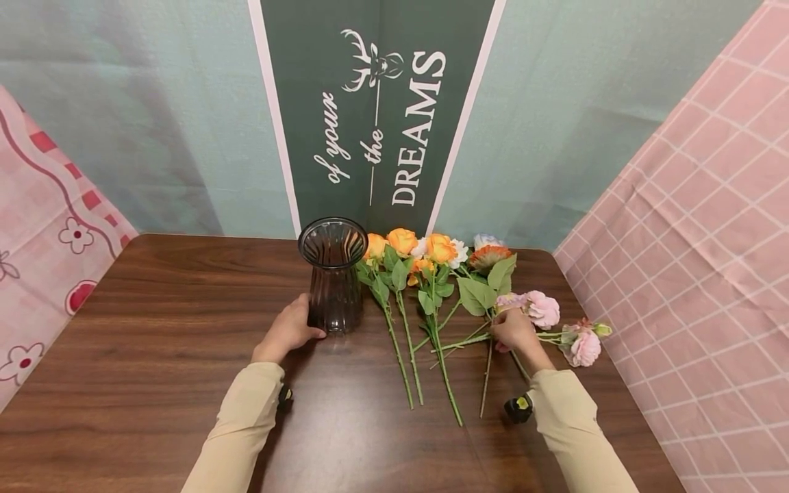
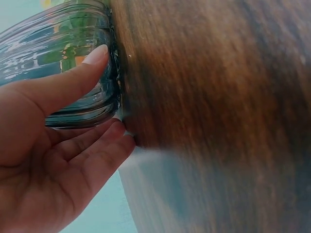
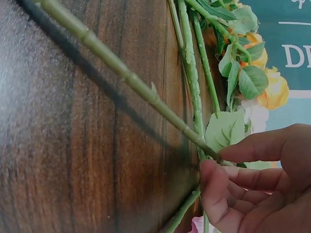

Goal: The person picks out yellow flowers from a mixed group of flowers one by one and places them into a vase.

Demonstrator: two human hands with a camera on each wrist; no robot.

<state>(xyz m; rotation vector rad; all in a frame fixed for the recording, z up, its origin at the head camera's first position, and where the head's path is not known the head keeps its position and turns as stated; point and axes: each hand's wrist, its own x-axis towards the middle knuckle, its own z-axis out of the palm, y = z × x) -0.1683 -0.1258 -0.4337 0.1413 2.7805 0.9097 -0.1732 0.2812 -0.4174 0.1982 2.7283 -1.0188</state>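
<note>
A dark translucent glass vase (image 1: 335,291) with a flared rim stands upright on the table. My left hand (image 1: 288,331) holds it low down at its left side; in the left wrist view the thumb (image 2: 73,85) lies along the near wall of the glass, with the other fingers on the opposite side. Over among the flowers, my right hand (image 1: 516,332) pinches a flower stem (image 3: 129,76) between thumb and index finger. That stem's free end points toward the table's front and looks slightly raised over its shadow. Which bloom it bears is hard to tell.
Orange roses (image 1: 402,242) on long green stems lie right of the vase. An orange-brown flower (image 1: 490,258) lies at the back, pink flowers (image 1: 583,347) to the right. Behind the wooden table (image 1: 154,356) hangs a green printed cloth (image 1: 376,103); a pink checked cloth (image 1: 690,239) borders the right.
</note>
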